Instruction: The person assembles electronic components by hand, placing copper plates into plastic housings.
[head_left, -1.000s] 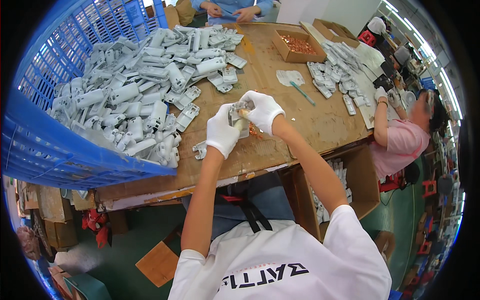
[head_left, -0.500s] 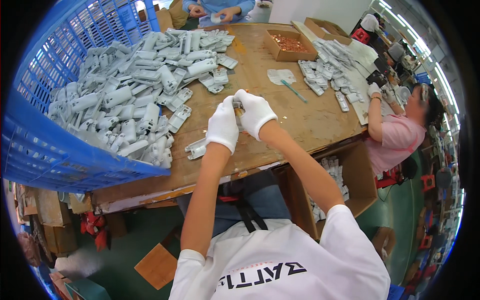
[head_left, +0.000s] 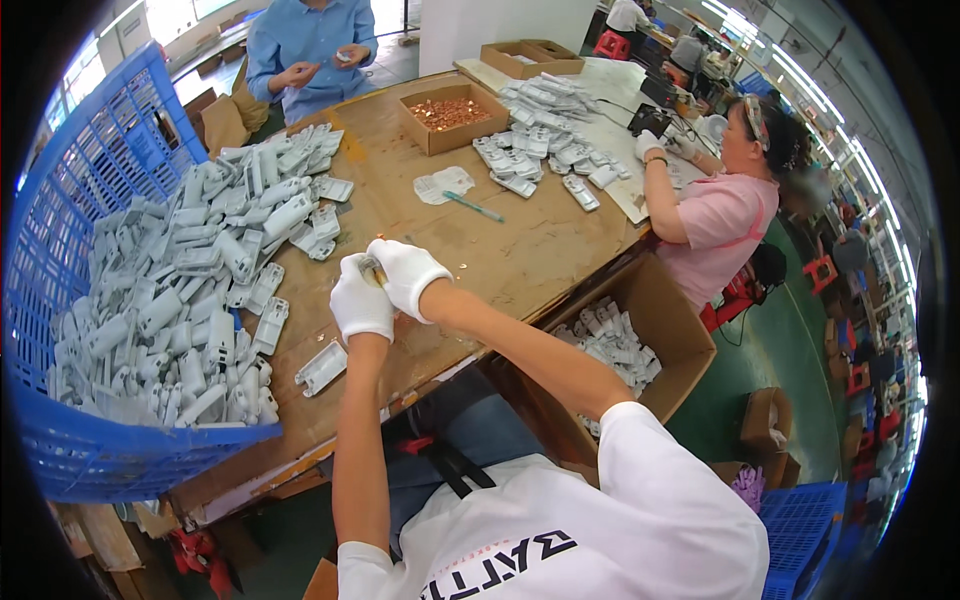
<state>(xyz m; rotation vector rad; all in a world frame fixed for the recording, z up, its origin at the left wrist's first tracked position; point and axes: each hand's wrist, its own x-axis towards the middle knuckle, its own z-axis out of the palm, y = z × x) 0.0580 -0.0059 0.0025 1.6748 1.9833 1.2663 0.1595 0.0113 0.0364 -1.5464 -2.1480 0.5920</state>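
Left hand point(head_left: 361, 300) + right hand point(head_left: 408, 278): closed around one part point(head_left: 373, 272) | near: loose casing point(head_left: 321, 369) | left: blue basket point(head_left: 140, 462) | far: box point(head_left: 466, 138) of copper bits point(head_left: 448, 112)

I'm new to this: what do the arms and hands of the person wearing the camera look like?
The left hand and right hand are human, each in a plain white glove ending around the wrist. Both forearms are bare, with no cables showing. Short, loose white sleeves cover the upper arms.
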